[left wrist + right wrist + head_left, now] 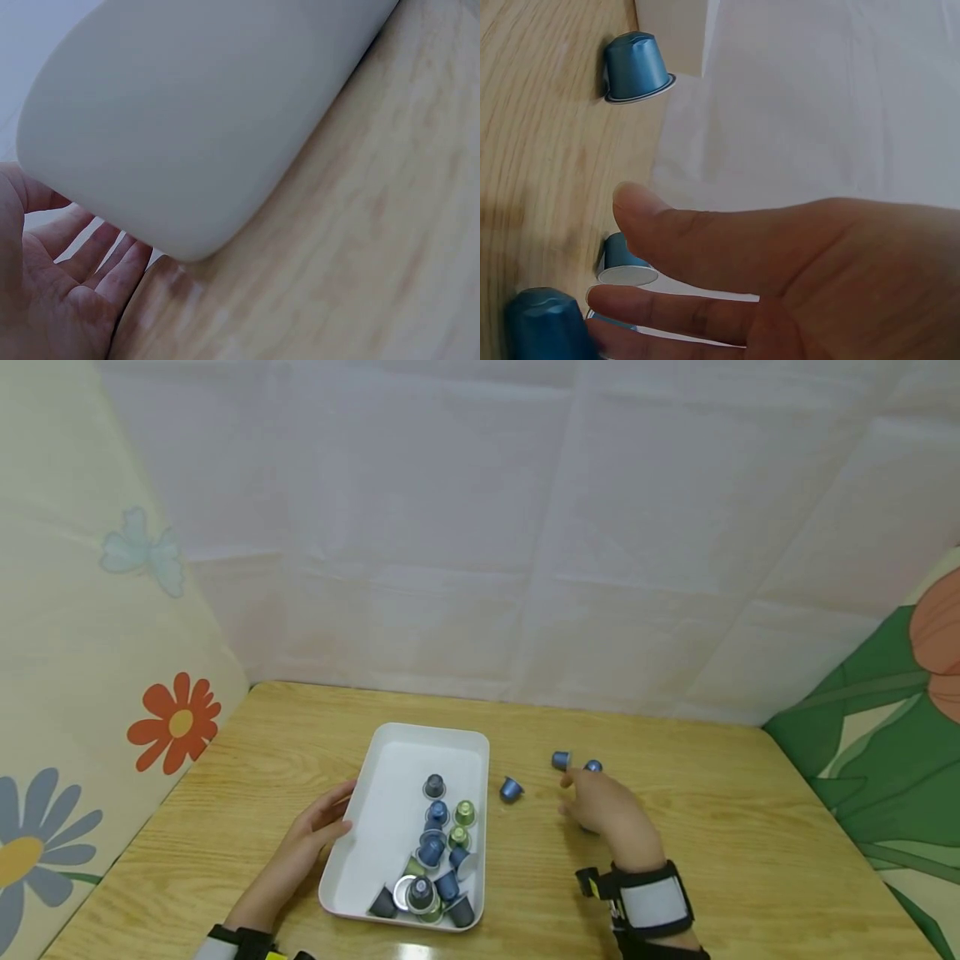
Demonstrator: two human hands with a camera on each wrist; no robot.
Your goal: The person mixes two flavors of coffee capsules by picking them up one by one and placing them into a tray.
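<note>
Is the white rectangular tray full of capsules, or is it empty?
Neither; the white rectangular tray is partly filled: small blue, green and dark capsules crowd its near end, and its far end is bare.

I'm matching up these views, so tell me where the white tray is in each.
Head: white tray low, just left of centre, beside the left hand.
Left wrist: white tray across the upper middle, cut off by the top edge.
Right wrist: part of white tray, top edge, left of centre.
Shared landmark: the wooden tabletop.
</note>
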